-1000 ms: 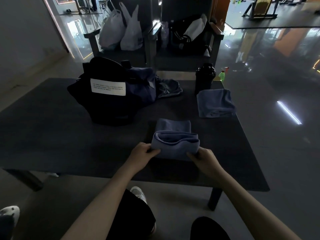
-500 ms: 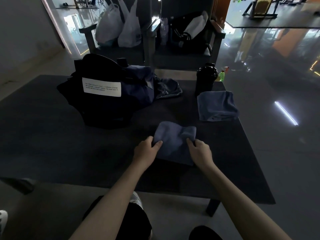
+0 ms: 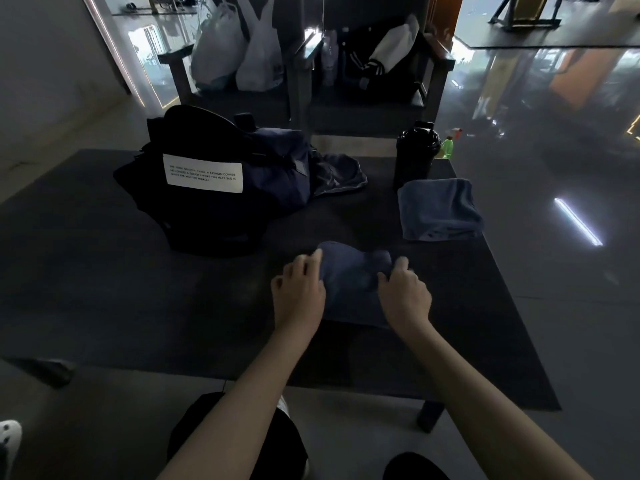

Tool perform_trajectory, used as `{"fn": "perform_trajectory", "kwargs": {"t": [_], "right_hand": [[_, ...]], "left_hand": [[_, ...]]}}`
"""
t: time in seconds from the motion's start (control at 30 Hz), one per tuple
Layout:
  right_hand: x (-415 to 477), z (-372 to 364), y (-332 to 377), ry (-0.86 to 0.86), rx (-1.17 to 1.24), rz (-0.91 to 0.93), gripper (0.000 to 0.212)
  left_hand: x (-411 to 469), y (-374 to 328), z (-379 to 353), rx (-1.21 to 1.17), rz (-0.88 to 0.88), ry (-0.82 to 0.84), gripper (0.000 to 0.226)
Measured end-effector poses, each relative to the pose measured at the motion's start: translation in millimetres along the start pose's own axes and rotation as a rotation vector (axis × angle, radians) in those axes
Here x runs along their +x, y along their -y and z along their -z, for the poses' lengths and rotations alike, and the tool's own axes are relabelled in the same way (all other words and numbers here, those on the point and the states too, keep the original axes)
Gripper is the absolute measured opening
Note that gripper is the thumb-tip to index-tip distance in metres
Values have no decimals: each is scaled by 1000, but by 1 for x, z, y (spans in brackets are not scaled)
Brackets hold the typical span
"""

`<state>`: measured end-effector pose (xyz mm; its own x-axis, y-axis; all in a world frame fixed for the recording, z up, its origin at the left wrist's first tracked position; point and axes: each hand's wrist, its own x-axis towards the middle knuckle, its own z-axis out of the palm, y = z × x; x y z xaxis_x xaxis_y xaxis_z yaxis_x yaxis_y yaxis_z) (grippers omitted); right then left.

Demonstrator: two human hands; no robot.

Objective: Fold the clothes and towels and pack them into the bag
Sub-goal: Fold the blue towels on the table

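Two hands are set on one small blue towel [image 3: 351, 282], which lies folded on the dark bench [image 3: 104, 254], right of centre and toward the near edge. The left hand [image 3: 299, 289] is placed at the towel's left edge, fingers curled onto the cloth. The right hand [image 3: 403, 294] is placed at the right edge, fingers likewise curled and clamped on the cloth. Fingertips are slightly blurred, so the exact pinch can't be resolved. A second towel [image 3: 438, 209] is laid folded further back right, well apart. A black bag [image 3: 214, 209] with a white label [image 3: 203, 172] is stood back left. A dark garment [image 3: 337, 176] is spread just beside the bag's right side. A black bottle [image 3: 415, 157] is stood just behind the second towel.
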<state>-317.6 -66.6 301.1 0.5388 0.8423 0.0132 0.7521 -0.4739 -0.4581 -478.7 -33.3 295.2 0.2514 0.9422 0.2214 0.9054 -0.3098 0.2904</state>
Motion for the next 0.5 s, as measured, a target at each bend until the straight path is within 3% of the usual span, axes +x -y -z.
{"fn": "perform_trajectory", "kwargs": {"t": [0.07, 0.13, 0.17, 0.3, 0.5], "right_hand": [[-2, -2, -1, -124, -73, 188, 41], [4, -7, -5, -158, -113, 393, 42], [9, -9, -6, -94, -158, 445, 43], [24, -14, -11, 249, -185, 356, 48], [33, -9, -7, 323, -118, 307, 42]], "left_hand": [[3, -1, -4, 74, -184, 30, 48], [6, 2, -9, 59, -177, 159, 48], [7, 4, -12, 30, -135, 229, 49], [13, 9, -17, 8, -118, 344, 50], [25, 22, -10, -69, -217, 444, 49]]}}
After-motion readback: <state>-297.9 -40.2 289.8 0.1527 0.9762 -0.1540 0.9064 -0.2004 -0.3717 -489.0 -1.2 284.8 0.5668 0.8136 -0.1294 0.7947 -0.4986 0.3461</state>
